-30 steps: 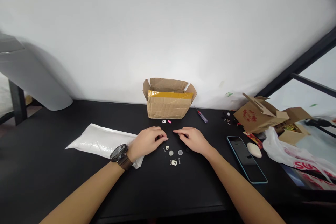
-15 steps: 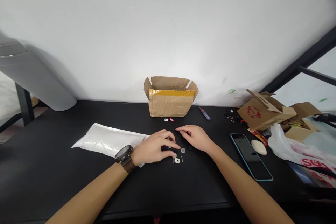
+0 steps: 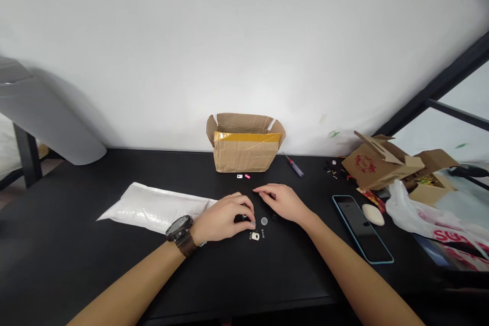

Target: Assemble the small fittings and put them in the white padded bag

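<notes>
On the worktop (image 3: 76, 204) stands an open cardboard box (image 3: 244, 155), a screwdriver (image 3: 294, 165) just beside it; a white mailer (image 3: 153, 209) lies left, a phone (image 3: 362, 229) and plastic bag (image 3: 424, 219) right.

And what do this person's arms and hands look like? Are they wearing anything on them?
The left forearm and right forearm are bare, with no sleeves. The left hand and right hand have no gloves. A chunky black wristwatch with a round face sits on the left wrist, on a wide brown strap.

Left hand (image 3: 223, 219) arched palm-down, right hand (image 3: 280, 202) palm-down just beside it
</notes>
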A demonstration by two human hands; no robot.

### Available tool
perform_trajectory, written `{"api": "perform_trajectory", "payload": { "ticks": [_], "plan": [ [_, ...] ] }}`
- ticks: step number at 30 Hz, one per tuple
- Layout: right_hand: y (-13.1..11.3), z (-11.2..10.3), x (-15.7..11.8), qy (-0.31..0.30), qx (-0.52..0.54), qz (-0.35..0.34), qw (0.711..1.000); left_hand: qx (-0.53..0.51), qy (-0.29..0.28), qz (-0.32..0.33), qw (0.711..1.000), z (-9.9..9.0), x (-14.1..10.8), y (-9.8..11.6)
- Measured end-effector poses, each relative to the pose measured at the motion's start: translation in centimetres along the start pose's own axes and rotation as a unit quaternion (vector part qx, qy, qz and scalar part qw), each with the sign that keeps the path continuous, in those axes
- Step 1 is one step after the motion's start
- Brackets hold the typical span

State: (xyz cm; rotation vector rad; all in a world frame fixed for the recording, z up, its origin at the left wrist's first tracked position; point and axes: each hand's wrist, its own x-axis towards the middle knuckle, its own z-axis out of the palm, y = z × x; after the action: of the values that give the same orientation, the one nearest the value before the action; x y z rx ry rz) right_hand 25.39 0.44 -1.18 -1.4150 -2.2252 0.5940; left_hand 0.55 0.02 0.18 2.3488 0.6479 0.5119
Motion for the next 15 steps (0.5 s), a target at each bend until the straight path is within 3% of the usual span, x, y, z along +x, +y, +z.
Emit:
{"api": "perform_trajectory", "payload": {
  "ticks": [4, 8, 15],
  "plan": [
    [-0.1, -0.1, 0.0, -0.001, 0.002, -0.004, 1.000, 0.009, 0.042, -0.014, 0.999, -0.7, -0.2, -0.2],
    [-0.1, 0.0, 0.0, 0.000, 0.001, -0.003, 1.000, 0.127, 0.097, -0.047, 0.986, -1.8, -0.5, -1.7],
    [-0.4, -0.3, -0.1, 0.002, -0.004, -0.002, 1.000, 0.199, 0.111, -0.065, 0.972, -2.0, -0.6, -3.6]
  ]
}}
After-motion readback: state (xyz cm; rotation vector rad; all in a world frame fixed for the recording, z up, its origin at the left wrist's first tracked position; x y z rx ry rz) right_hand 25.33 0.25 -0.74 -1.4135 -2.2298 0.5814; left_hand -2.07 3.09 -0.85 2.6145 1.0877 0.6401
